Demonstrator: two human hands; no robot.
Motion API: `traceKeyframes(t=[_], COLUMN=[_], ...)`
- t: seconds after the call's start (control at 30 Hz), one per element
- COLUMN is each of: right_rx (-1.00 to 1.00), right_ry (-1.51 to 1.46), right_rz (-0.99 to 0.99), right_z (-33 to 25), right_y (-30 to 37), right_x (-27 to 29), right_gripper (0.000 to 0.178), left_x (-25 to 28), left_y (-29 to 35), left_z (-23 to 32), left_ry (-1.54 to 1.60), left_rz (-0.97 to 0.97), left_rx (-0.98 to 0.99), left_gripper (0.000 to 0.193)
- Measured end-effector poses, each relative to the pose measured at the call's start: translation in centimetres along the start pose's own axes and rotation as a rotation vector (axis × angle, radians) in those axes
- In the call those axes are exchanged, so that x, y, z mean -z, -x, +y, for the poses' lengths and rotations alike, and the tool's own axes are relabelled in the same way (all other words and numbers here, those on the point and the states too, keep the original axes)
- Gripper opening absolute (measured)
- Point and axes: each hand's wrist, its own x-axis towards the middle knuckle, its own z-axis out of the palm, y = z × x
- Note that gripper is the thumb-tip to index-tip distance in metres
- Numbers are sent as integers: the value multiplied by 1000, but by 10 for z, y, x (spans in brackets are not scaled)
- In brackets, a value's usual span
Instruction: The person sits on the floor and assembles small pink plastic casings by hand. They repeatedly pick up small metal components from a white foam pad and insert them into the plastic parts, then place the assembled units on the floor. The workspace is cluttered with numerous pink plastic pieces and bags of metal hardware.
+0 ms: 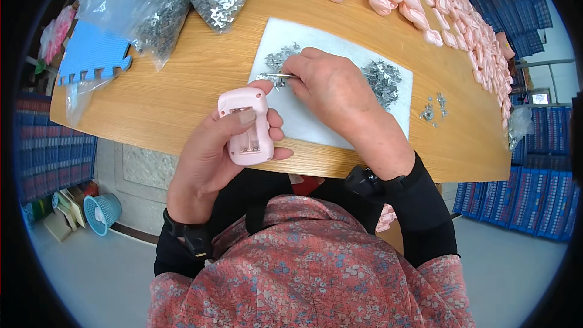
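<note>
My left hand (209,152) grips a small pink plastic casing (246,124), its open battery compartment facing up, just above the table's near edge. My right hand (331,88) pinches thin metal tweezers (276,76) that point left over a white mat (316,121). The tweezer tips sit at a heap of small metal contact pieces (278,59) on the mat's left part. A second heap of metal pieces (381,79) lies on the mat, right of my right hand.
A curved row of pink casings (425,0) runs along the table's far right. Clear bags of metal parts (182,0) and a blue foam tile (91,54) sit at the far left. A few loose pieces (434,108) lie right of the mat. A blue basket (102,211) stands on the floor.
</note>
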Motion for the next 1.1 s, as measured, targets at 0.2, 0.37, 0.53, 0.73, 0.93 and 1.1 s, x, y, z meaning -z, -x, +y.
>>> traceKeyframes(t=[0.2,0.37,0.53,0.73,0.93,1.1], right_rx=[-80,-202,-189,-302,-373,-222], right_ry=[-432,-987,-1084,-1091,-1123,-927], right_rz=[-15,-88,-88,27,54,183], right_z=[10,17,23,18,17,12], right_y=[11,36,54,69,79,79], right_x=[14,25,23,27,35,37], right_gripper=[13,12,15,13,11,13], left_x=[-11,-27,-37,-46,-59,-56], left_y=[-3,-19,-29,-37,-39,-42], left_z=[3,-3,-10,-23,-33,-32], left_ry=[-66,-18,10,-64,-240,-24], left_rz=[41,77,5,52,74,-17], left_rx=[-5,1,83,13,12,186], left_gripper=[52,55,56,56,46,53])
